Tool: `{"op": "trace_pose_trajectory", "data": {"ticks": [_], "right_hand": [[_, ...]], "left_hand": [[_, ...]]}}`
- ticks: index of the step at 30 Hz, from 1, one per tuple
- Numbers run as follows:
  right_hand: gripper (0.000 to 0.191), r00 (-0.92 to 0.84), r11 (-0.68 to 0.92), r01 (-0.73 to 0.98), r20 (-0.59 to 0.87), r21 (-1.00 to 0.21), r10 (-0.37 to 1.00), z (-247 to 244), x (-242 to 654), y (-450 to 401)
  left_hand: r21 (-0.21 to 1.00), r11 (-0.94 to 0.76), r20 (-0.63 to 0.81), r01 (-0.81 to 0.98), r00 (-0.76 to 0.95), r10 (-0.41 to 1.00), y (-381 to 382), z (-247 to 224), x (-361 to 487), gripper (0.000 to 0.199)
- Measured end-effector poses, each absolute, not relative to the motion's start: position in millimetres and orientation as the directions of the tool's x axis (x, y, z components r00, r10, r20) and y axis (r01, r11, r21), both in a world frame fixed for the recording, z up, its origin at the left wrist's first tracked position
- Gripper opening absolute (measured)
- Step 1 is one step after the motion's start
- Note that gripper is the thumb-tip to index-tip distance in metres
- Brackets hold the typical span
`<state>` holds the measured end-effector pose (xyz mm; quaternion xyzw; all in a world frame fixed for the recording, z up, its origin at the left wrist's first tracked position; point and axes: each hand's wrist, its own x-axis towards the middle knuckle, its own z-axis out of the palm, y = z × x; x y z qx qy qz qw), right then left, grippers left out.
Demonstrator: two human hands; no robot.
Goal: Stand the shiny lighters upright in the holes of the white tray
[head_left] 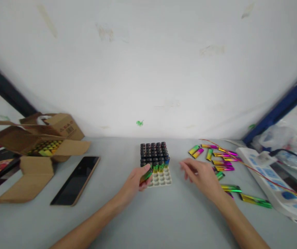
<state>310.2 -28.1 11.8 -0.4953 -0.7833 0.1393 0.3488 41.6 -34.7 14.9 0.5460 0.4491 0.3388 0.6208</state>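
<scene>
Black-topped lighters (153, 152) stand upright in close rows in a white tray (161, 180) at the middle of the table. The front rows of the tray show bare round slots. My left hand (138, 178) holds a green and yellow lighter (146, 175), tilted, at the tray's front left. Right of the tray is my right hand (196, 173), above the table with its fingers bent; motion blurs the fingertips, and whether anything is between them cannot be made out. Loose shiny lighters, green-yellow and purple-yellow (223, 167), lie scattered beyond it.
A phone (76, 180) lies left of the tray. At the far left, an open cardboard box (70, 147) holds yellow and black pieces, with another box (69, 128) behind. A white power strip (272, 183) with a red-yellow wire and plastic bags (280, 138) are at the right.
</scene>
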Motion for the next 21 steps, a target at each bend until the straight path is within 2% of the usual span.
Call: {"op": "trace_pose_trajectory", "data": {"ticks": [1,4,5,10,14,18,21], "right_hand": [[0.03,-0.285,0.491,0.645,0.412,-0.585,0.865,12.2,308.7,-28.5],[0.056,-0.311,0.523,0.593,0.425,-0.612,0.85,11.0,305.4,-30.2],[0.059,-0.31,0.521,0.592,0.422,-0.615,0.852,10.3,304.8,-30.9],[0.058,-0.335,0.519,0.605,0.398,-0.604,0.854,8.7,303.5,-33.7],[0.05,-0.377,0.531,0.628,0.375,-0.568,0.847,7.4,303.1,-30.8],[0.029,-0.423,0.537,0.662,0.331,-0.522,0.843,4.7,305.0,-24.4],[0.026,-0.435,0.517,0.677,0.282,-0.523,0.855,5.7,308.5,-21.1]], "left_hand": [[0.977,0.201,-0.213,0.071,0.367,0.906,-33.7,14.7,41.8,0.062],[0.965,0.25,-0.262,0.082,0.366,0.893,-32.1,13.3,42.6,0.055],[0.963,0.254,-0.269,0.088,0.36,0.893,-32.0,13.2,42.7,0.053],[0.953,0.291,-0.303,0.085,0.319,0.898,-32.2,18.1,42.3,0.05],[0.937,0.344,-0.336,0.056,0.41,0.848,-33.4,19.4,41.3,0.057],[0.969,0.247,-0.207,-0.003,0.536,0.819,-36.5,19.5,37.3,0.049],[0.998,0.056,-0.047,0.003,0.593,0.804,-35.8,30.0,33.0,0.033]]}}
